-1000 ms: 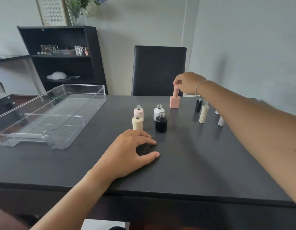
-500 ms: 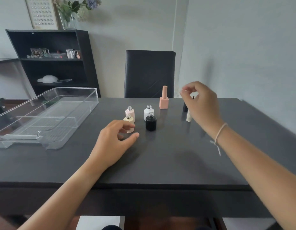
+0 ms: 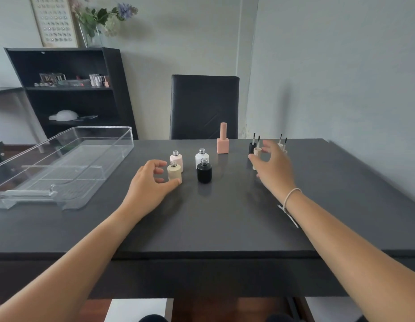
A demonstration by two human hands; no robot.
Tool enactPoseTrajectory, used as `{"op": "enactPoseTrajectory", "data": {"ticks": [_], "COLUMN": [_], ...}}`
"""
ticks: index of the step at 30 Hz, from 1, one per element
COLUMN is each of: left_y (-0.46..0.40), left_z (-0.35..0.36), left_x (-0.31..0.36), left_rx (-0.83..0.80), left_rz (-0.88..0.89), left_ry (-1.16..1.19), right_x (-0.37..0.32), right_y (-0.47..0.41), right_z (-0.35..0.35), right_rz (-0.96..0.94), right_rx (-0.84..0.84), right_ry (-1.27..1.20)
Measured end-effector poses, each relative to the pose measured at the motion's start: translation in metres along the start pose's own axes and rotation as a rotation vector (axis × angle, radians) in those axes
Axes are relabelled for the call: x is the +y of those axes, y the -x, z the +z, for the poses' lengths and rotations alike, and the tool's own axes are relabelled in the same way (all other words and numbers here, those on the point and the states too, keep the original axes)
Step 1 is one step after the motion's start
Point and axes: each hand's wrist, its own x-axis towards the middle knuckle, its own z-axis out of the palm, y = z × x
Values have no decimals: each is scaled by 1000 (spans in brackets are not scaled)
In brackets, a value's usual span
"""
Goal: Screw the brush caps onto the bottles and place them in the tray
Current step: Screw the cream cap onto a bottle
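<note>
Clear plastic tray (image 3: 118, 145) (glossy), matt table (image 3: 225, 224)

Blurred right hand (image 3: 272, 169) partly hides brush caps (image 3: 257, 151).
</note>
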Motion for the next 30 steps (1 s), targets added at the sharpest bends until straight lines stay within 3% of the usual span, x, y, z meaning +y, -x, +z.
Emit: {"op": "enactPoseTrajectory", "data": {"ticks": [7,12,18,24,30], "left_y": [-2,-5,1,10,16], "left_z": [7,9,9,6,6], "left_x": [2,3,1,6,10], "left_rx": [31,55,69,75,61], "left_rz": [43,36,77,250,388], "left_ry": [39,56,101,82,102], "right_x": [7,9,-8,-30,-32], "right_y": [-11,-12,8,33,39], "right_z": [8,14,11,4,2], "right_rz": [98,69,-155,-364,-464], "right_rx": [-36,-40,-56,-354,-439], "right_ry": [14,41,-37,-197,-170]}}
